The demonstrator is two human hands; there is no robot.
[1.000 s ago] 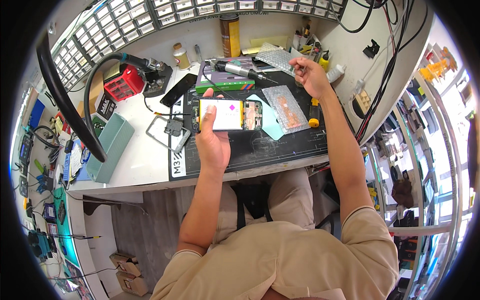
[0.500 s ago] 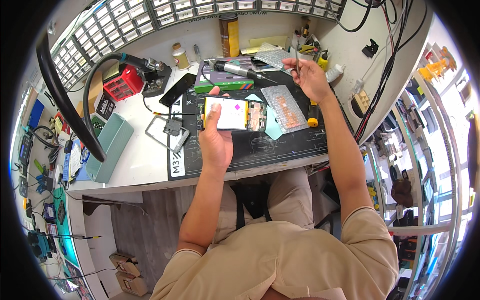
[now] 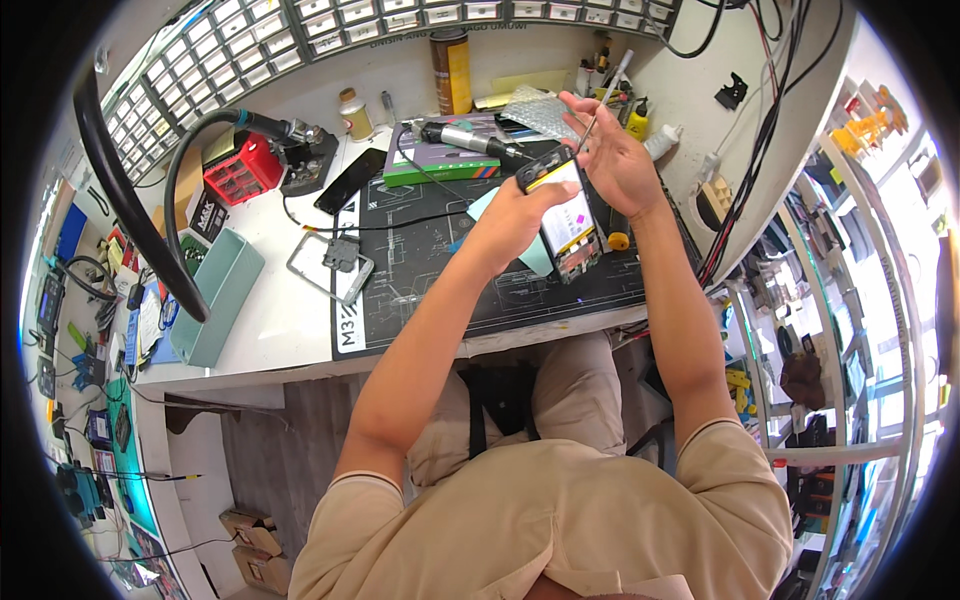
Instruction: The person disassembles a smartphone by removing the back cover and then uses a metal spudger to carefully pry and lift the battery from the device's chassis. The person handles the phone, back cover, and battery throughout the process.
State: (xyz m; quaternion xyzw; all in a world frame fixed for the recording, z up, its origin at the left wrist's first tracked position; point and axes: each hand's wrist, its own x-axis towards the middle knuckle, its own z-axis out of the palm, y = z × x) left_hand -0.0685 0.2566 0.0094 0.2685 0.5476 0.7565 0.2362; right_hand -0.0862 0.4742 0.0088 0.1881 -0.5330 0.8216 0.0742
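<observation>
Currently, both hands are raised over the right part of a black work mat with white line drawings [image 3: 430, 290], which lies on a white tabletop [image 3: 290, 328]. The left hand [image 3: 510, 222] is clamped on an opened black phone with a white, yellow-edged battery [image 3: 568, 222], thumb laid over the battery. The phone is tilted, its upper end nearest the right hand. The right hand [image 3: 624, 172] has its fingers partly spread, with a slim, pale grey, rod-shaped tool [image 3: 607, 100] between them; the tool's lower tip is near the phone's upper end, contact cannot be told. Hands near each other.

Around the phone: a flat pale turquoise sheet [image 3: 538, 262] lies on the mat, partly hidden by phone and left hand; a tool with a yellow-and-black handle [image 3: 618, 240] lies just to the right. Further back, a silver-and-black cylindrical power tool [image 3: 462, 137] rests on a flat purple-and-green box [image 3: 440, 176]; clear bubble wrap [image 3: 540, 112] to its right.

Left side: a light grey rectangular frame [image 3: 354, 287], dark grey part [image 3: 340, 255] on it, overlaps the mat's edge; behind it, a black slab-shaped handset [image 3: 350, 182]. Further left, a sea-green rectangular bin [image 3: 222, 305].
</observation>
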